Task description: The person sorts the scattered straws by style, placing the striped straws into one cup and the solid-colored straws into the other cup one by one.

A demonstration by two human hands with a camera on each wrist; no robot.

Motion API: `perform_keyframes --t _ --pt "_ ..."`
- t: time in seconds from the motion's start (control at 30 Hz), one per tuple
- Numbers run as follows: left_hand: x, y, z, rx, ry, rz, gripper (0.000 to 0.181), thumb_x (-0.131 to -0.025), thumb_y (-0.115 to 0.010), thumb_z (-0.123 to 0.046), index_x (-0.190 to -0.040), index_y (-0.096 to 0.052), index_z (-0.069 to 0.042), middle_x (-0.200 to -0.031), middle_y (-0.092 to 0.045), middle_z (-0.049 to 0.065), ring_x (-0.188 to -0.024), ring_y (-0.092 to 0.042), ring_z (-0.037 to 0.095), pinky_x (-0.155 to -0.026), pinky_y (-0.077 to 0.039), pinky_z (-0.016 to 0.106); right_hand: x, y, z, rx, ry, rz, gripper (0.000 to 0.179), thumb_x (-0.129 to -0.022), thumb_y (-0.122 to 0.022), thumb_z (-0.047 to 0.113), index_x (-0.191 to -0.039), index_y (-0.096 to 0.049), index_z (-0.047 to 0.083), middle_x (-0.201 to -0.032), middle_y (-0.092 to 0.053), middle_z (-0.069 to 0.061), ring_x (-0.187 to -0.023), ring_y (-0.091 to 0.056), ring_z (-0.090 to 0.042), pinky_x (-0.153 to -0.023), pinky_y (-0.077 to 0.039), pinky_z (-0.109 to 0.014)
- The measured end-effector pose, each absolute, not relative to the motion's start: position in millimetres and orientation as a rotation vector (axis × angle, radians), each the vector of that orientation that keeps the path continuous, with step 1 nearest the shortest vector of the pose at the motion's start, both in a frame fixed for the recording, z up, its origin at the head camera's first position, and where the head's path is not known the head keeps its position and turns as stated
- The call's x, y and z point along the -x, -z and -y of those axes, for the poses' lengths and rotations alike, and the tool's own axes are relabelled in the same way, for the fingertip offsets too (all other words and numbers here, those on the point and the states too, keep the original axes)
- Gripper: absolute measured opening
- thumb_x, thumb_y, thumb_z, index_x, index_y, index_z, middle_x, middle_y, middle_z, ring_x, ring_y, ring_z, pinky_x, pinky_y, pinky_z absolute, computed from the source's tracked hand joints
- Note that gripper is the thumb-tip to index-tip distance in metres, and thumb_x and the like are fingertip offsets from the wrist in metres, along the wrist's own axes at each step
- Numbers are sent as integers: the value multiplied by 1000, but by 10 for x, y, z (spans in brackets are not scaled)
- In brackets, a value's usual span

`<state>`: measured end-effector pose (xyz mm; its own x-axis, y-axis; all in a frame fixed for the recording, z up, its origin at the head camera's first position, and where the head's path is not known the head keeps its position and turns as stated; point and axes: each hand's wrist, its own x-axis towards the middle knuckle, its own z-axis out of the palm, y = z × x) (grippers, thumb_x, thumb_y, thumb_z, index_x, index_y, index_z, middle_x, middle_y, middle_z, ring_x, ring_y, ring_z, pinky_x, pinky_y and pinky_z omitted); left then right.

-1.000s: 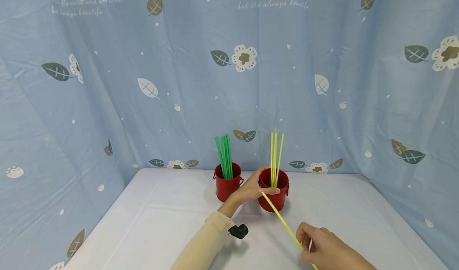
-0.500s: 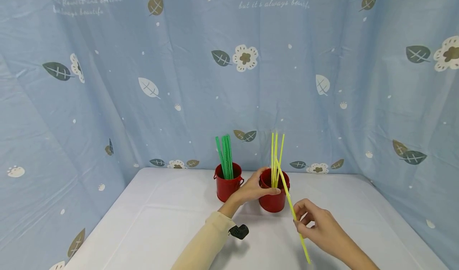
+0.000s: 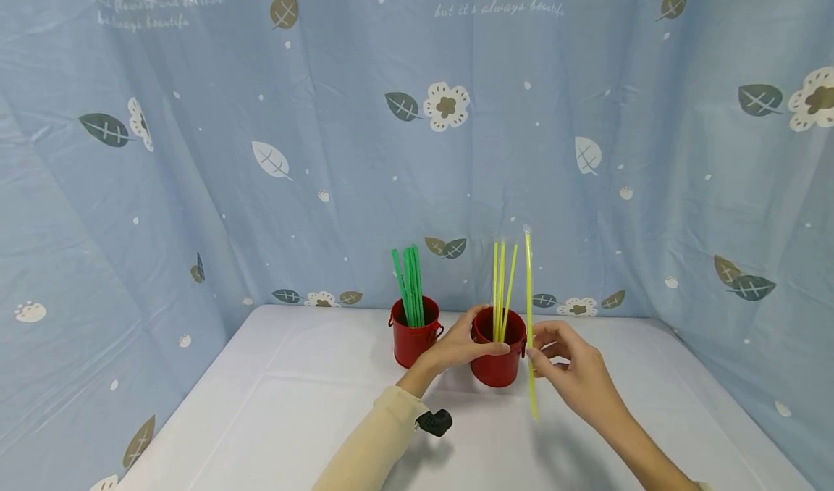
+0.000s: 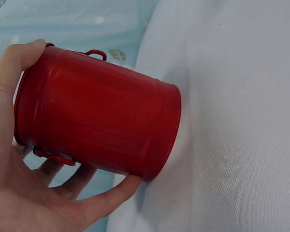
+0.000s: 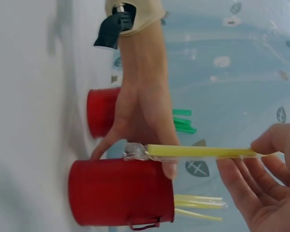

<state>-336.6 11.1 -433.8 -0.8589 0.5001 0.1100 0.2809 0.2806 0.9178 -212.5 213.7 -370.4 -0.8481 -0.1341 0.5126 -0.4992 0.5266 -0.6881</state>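
My left hand (image 3: 456,342) grips the right-hand red bucket (image 3: 495,369) from its left side, thumb at the rim. In the left wrist view the fingers reach round the wall of this bucket (image 4: 96,111), down to its base. Several yellow straws (image 3: 498,292) stand in it. Between thumb and fingers, my right hand (image 3: 576,368) pinches another yellow straw (image 3: 529,288), nearly upright just right of the bucket. Its clear wrapper (image 5: 135,151) bunches at the lower end, as the right wrist view shows. That end hangs outside the bucket, below the rim.
To the left stands a second red bucket (image 3: 412,347) with several green straws (image 3: 410,288). Both buckets are near the back of a white table (image 3: 293,404). A patterned blue curtain (image 3: 352,187) hangs behind and along the sides. A black device (image 3: 435,422) sits at the left wrist.
My right hand has moved forward and up, turning the pinched straw from a leftward slant to nearly upright beside the bucket. The left hand stays on the bucket.
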Motion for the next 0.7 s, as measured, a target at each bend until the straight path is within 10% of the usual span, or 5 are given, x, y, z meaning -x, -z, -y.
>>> perform_keyframes --t 0.7 --pt "3386 4328 -111 -735 -1636 -2326 84 -81 -77 -45 -149 -32 -24 -137 -51 -7 -124 -50 11 -100 -50 35 2458 3435 -1907 -414 -1261 2102 26 -92 -67 7 -117 -62 2 -101 -68 -10 -84 -66 -2 -72 -53 -8"
